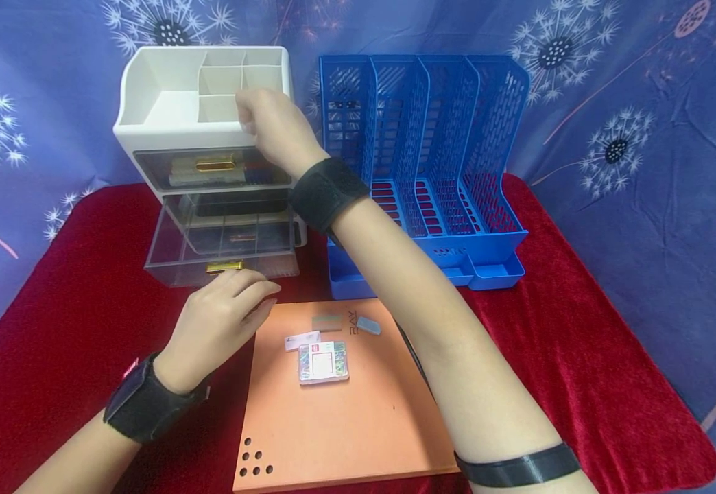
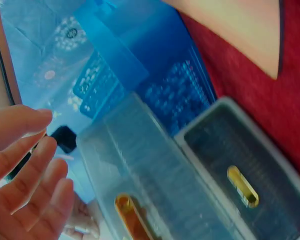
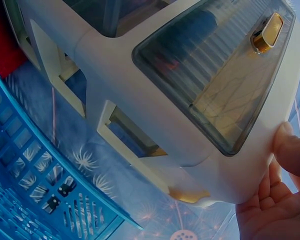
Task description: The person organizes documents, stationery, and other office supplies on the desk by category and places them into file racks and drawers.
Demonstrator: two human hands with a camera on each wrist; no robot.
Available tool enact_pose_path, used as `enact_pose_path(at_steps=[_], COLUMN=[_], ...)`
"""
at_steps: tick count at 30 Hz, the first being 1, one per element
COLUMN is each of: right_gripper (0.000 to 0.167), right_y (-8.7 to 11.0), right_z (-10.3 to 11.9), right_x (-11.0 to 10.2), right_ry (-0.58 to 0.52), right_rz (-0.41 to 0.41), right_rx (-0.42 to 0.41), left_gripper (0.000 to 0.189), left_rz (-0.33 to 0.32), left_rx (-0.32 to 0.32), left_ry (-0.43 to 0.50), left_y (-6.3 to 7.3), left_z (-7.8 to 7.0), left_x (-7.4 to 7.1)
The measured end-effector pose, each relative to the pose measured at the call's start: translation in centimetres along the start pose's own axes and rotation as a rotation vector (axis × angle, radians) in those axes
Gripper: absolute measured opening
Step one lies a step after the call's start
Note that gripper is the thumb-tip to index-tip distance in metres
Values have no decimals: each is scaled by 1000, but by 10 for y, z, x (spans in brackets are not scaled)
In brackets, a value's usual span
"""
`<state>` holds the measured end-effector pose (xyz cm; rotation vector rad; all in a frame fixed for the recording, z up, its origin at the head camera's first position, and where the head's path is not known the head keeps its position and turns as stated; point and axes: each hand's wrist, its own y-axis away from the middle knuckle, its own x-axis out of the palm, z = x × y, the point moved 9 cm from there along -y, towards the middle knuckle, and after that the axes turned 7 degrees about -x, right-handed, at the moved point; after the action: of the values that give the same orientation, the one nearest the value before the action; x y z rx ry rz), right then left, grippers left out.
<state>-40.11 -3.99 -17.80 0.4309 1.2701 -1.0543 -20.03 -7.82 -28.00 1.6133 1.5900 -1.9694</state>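
Observation:
A white desktop organizer [image 1: 179, 134] with two clear drawers stands at the back left. Its upper drawer [image 1: 179, 171] is closed, with items inside; the lower drawer [image 1: 173, 257] is pulled out. My right hand [image 1: 274, 127] grips the organizer's top front edge near the right corner, thumb on the front face in the right wrist view. My left hand [image 1: 219, 322] hovers just in front of the lower drawer's gold handle [image 1: 225, 266]. In the left wrist view its fingers [image 2: 40, 165] are loosely bent, apart from the gold handle [image 2: 132, 217], and hold nothing.
A blue file rack [image 1: 426, 151] stands right of the organizer. On the orange board [image 1: 333, 432] lie a clear box of colorful clips [image 1: 324, 362], a white eraser-like block [image 1: 302, 340], a small pale packet [image 1: 327, 322] and a grey piece [image 1: 368, 325]. Red cloth [image 1: 611, 384] covers the table.

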Motion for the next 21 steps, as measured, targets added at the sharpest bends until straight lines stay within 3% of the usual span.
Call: enact_pose_path(at_steps=[5,12,21], right_gripper=[10,14,14], right_y=[0,0,-1], right_z=[0,0,0], right_x=[0,0,1], right_ry=[-3,4,10], right_rz=[-1,1,7], right_rx=[-5,-6,-2], left_gripper=[32,29,27], left_rz=[70,224,356], left_rx=[4,-16,48], left_ry=[24,45,53], left_y=[2,7,17], left_z=[-5,-9,-13], left_x=[16,46,76])
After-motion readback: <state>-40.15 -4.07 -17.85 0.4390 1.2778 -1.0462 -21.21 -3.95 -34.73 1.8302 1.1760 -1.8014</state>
